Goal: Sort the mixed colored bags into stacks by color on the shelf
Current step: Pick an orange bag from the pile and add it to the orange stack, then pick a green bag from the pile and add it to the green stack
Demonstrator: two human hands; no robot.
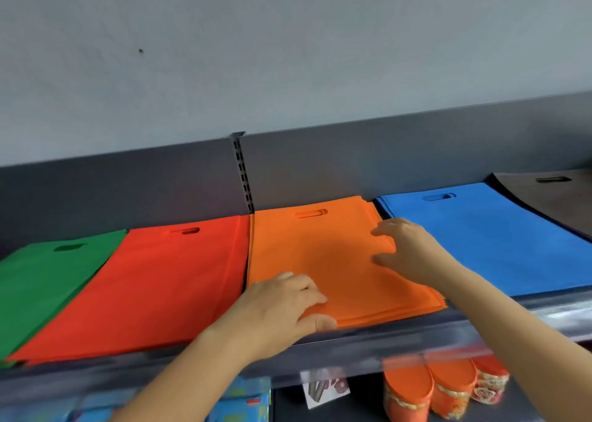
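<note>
Left hand (282,306), right hand (408,252) and forearms (499,320) are bare.

green stack (41,280): cut off at the 9 o'clock edge
brown stack (551,194): 3 o'clock, cut off, partly under blue stack (480,239)
orange stack (320,245): near corner hidden under left hand (282,306)
shelf rail (400,343): blurred
orange packages (448,393): 5 o'clock, blurred, print unreadable
blue boxes (237,402): 7 o'clock, cut off

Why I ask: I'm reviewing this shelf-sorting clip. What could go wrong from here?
1. The stack of orange non-woven bags is fanned at its front edge, by the grey metal shelf lip; with the left hand pinching its corner, loose bags could slide off.
2. The stack of red non-woven bags overlaps the stack of green non-woven bags, so those colours may mix.
3. The right hand rests beside the stack of blue non-woven bags and might drag one.
</note>
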